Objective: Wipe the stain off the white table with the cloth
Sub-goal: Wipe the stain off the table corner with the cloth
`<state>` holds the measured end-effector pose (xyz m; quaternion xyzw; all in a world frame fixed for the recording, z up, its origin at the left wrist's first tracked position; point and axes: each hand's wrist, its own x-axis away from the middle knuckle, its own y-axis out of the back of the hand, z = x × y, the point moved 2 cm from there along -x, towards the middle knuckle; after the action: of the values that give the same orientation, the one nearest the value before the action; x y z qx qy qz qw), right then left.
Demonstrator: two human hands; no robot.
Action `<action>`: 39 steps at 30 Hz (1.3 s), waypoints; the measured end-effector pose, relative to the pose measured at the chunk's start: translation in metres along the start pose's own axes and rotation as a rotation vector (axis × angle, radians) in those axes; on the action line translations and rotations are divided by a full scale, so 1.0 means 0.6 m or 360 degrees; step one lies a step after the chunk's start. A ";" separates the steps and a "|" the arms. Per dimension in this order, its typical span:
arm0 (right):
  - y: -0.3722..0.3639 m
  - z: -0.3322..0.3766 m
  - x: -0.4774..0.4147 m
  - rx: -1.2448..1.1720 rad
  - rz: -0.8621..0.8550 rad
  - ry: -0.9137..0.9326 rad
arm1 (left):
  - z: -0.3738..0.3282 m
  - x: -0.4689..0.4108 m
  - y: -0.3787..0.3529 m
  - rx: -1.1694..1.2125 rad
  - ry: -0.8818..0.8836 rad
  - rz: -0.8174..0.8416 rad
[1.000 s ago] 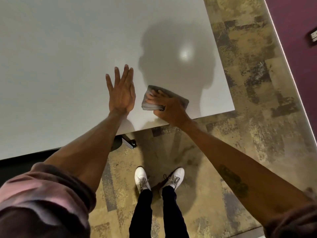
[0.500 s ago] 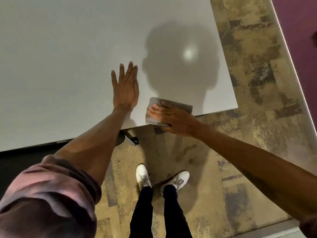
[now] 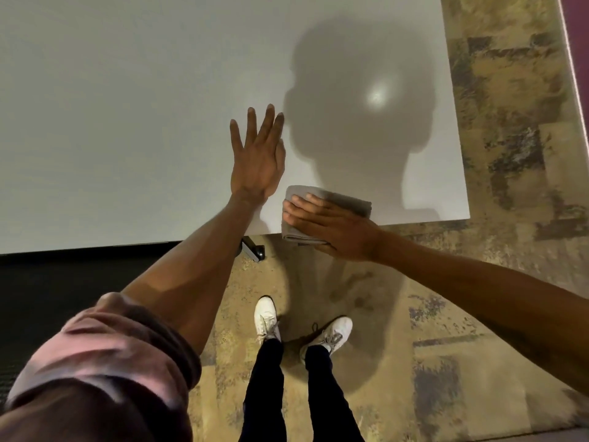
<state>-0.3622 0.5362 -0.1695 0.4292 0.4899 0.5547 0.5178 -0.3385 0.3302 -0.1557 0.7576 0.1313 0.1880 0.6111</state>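
Grey folded cloth at the near edge of the white table, close to the table's near right corner; its near fold overhangs the edge and shows stacked layers. The right hand lies palm down on top of the cloth, fingers extended toward the left and pressed flat against the fabric; the thumb is hidden, so whether the hand pinches the cloth or merely presses it cannot be told. The left hand rests just beside the cloth, to its left and slightly farther in, flat on the tabletop with fingers spread and pointing away from the person, holding nothing. A soft head-and-shoulders shadow falls on the table to the right of the left hand, with a small bright reflection inside it. No stain can be made out on the visible surface. Below the table edge, a dark table foot shows near the left forearm. On the mottled tan carpet, two white shoes and dark trouser legs stand near the table. A pink sleeve covers the left upper arm in the near left corner. A dark red wall borders the far right.
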 end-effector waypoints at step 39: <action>-0.032 0.022 -0.014 0.0530 -0.0094 0.0218 | 0.003 -0.005 -0.025 0.0012 -0.0059 -0.0162</action>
<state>-0.3453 0.5289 -0.1860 0.4556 0.6214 0.4784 0.4212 -0.3396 0.3306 -0.1711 0.7558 0.1589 0.1420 0.6192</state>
